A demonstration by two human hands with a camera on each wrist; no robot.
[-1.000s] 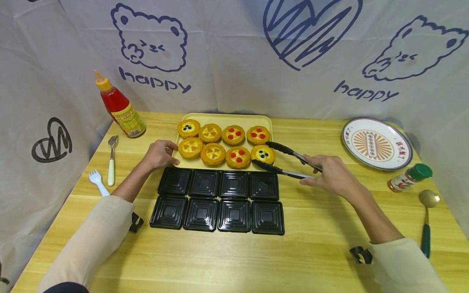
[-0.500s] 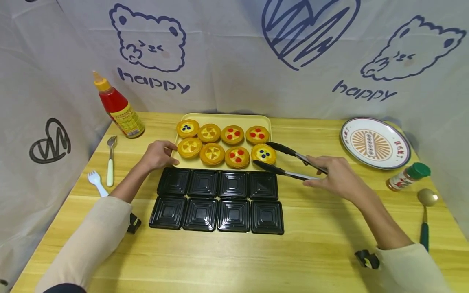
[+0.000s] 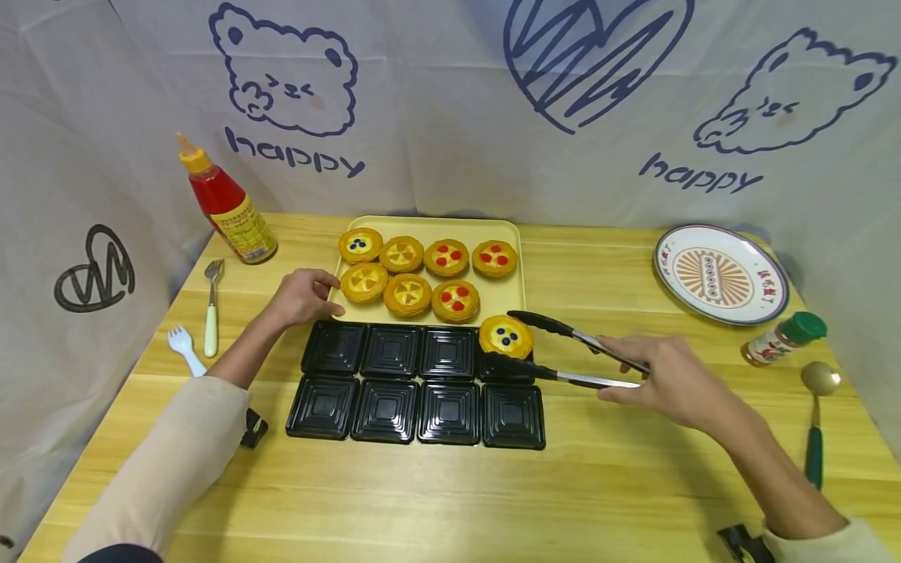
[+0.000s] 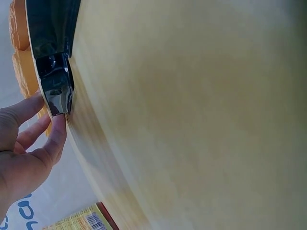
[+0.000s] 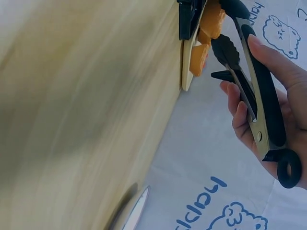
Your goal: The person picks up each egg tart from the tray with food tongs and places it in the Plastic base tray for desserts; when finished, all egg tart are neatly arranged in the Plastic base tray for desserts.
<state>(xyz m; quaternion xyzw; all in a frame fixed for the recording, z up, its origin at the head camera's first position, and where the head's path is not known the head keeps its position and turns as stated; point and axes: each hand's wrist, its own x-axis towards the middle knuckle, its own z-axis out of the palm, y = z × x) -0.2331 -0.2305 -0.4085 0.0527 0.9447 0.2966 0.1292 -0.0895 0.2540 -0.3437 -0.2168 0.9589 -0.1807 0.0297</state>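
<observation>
We see the right hand [image 3: 672, 383] gripping black tongs [image 3: 563, 353], its fingers [image 5: 242, 112] curled round the two handles. The tong tips are narrowed on a blueberry tart [image 3: 505, 336], which hangs over the far right cup of the black tray [image 3: 383, 410], just off the near edge of the yellow tray [image 3: 510, 301]; we cannot tell whether the tart touches the cup beneath it. The left hand [image 3: 304, 297] rests at the yellow tray's left near corner, fingers [image 4: 33, 108] loosely bent with the tips against its edge. Seven tarts [image 3: 408, 291] lie on the yellow tray, four in the far row and three in the near one. On the wooden surface [image 3: 450, 500], a ketchup bottle [image 3: 227, 205], a fork [image 3: 211, 309] and a white spork [image 3: 184, 348] lie to the left. A patterned plate [image 3: 719, 274], a green-capped shaker [image 3: 784, 340] and a spoon [image 3: 816, 422] lie to the right.
</observation>
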